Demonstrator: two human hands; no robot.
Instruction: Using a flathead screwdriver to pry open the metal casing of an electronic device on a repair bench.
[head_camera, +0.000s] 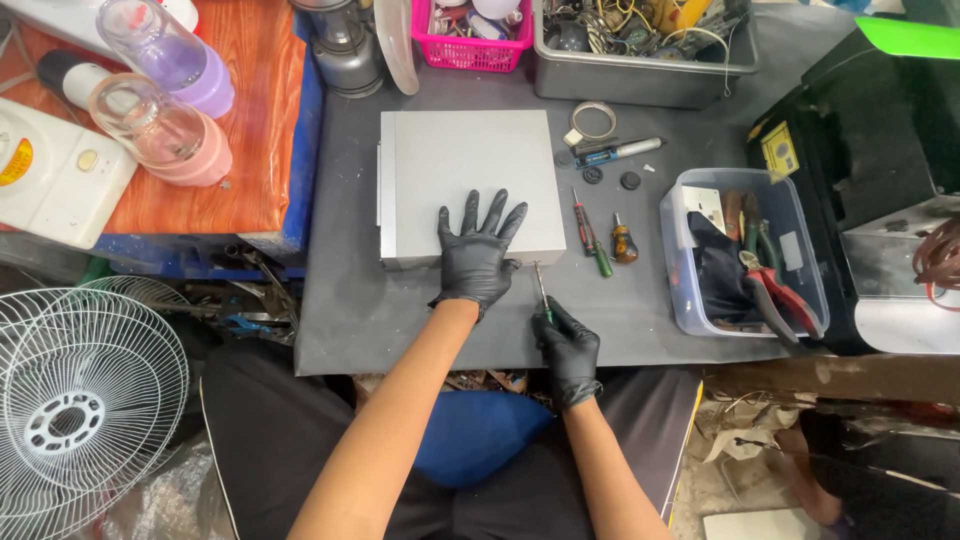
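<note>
1. A flat, square, grey metal box (470, 185) lies in the middle of the dark grey work mat (350, 310); everything else is placed from this box.
2. The left hand (477, 255), in a black glove, lies flat on the box's top near its front edge, fingers spread wide, pressing down and gripping nothing.
3. The right hand (568, 345), also in a black glove, is just in front of the box's front right corner, closed around the green handle of a thin screwdriver (541, 290).
4. The screwdriver's metal shaft points at the box's front face, its tip at or touching that corner; I cannot tell if it sits in a screw.
5. Just right of the box lie a red-and-green screwdriver (590, 238) and a stubby brown-handled screwdriver (624, 242), side by side and apart from the hands.
6. Behind the box's right rear corner sit a roll of clear tape (593, 120), a grey marker pen (620, 151) and two small black round caps (612, 178).
7. Further right of the box stands a clear plastic tub (685, 300) holding red-handled pliers (775, 290).
8. Behind the box are a pink plastic basket (470, 50) and a grey tray of tangled cables (640, 75).
9. Left of the box, on an orange wooden board (265, 130), lie two clear blender jars, one with a purple base (170, 60) and one with a pink base (165, 130).
10. Far to the front left of the box stands a white wire fan guard (80, 400).
</note>
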